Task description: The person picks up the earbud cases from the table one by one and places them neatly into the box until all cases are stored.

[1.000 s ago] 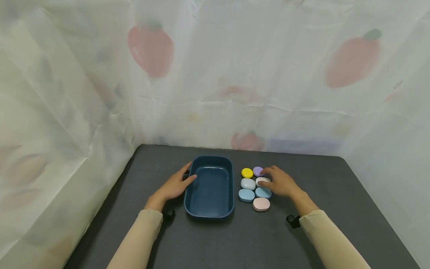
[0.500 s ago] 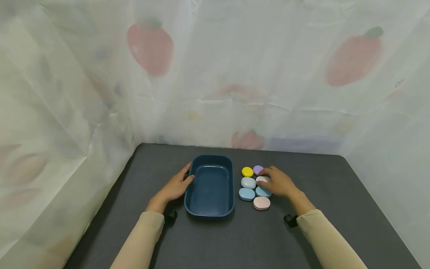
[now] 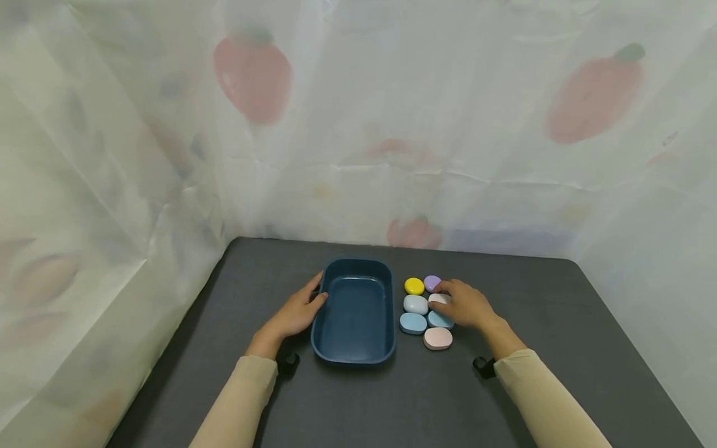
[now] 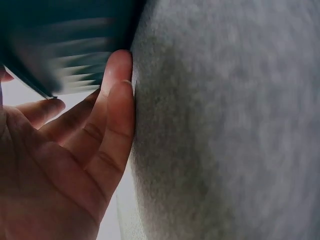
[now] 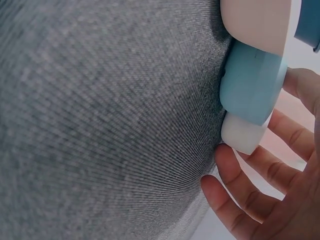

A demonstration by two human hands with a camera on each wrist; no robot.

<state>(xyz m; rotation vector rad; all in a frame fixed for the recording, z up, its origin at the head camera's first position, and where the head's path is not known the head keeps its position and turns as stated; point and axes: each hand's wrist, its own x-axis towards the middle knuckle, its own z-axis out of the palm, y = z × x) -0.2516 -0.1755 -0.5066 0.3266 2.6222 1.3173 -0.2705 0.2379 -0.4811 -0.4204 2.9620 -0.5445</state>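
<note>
A dark blue rectangular tray [image 3: 354, 358] stands on the table. My left hand [image 3: 295, 313] holds its left side, thumb over the rim and fingers against the outer wall [image 4: 55, 45]. To the right of the tray lie several smooth, pebble-shaped blocks. My right hand [image 3: 467, 305] is over the right-hand ones, fingers loosely bent and spread around a white block [image 3: 439, 298]. Its fingertips reach the purple block [image 3: 432, 283] in the head view. A blue block [image 3: 440, 320] is partly covered by the hand; a pale pink block [image 3: 438, 338] sits nearest the person.
The left column has a yellow block [image 3: 414, 286], a pale grey-blue block [image 3: 416, 305] and another blue block [image 3: 412, 323]. Dark grey cloth covers the table [image 3: 358, 410]. A pale curtain [image 3: 358, 124] with strawberry prints hangs behind and at both sides.
The tray and left hand appear slightly farther right, while the whole head view has shifted a little. The right hand stays over the same blocks, and the blocks keep their arrangement.
</note>
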